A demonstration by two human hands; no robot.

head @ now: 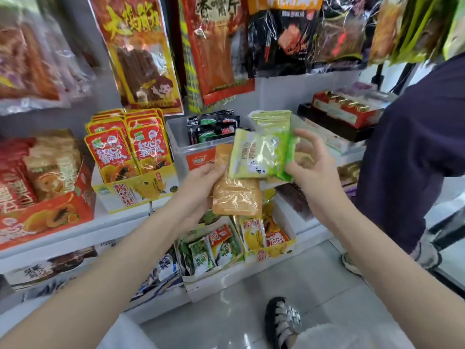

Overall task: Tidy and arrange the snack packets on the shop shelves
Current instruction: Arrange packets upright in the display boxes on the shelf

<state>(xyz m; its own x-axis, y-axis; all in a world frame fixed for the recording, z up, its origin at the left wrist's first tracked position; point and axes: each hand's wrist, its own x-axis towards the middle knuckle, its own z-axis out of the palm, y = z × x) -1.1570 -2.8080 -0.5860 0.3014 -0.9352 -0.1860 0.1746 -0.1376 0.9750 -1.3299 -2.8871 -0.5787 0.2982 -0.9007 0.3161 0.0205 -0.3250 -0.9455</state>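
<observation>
My left hand [201,183] grips an orange snack packet [236,195] by its left edge, in front of the middle shelf. My right hand [310,167] holds a light green packet [261,153] by its right side, thumb and fingers curled round the edge. The green packet overlaps the top of the orange one. Behind them a clear bin [297,122] holds more green packets [273,118], standing upright.
Red papaya packets [130,144] fill a yellow display box on the left. A clear bin [178,144] holds black packets. Large bags [141,51] hang above. Lower boxes [214,250] hold mixed sachets. A person in dark clothes [412,147] stands right. My sandalled foot [284,321] is on the tile floor.
</observation>
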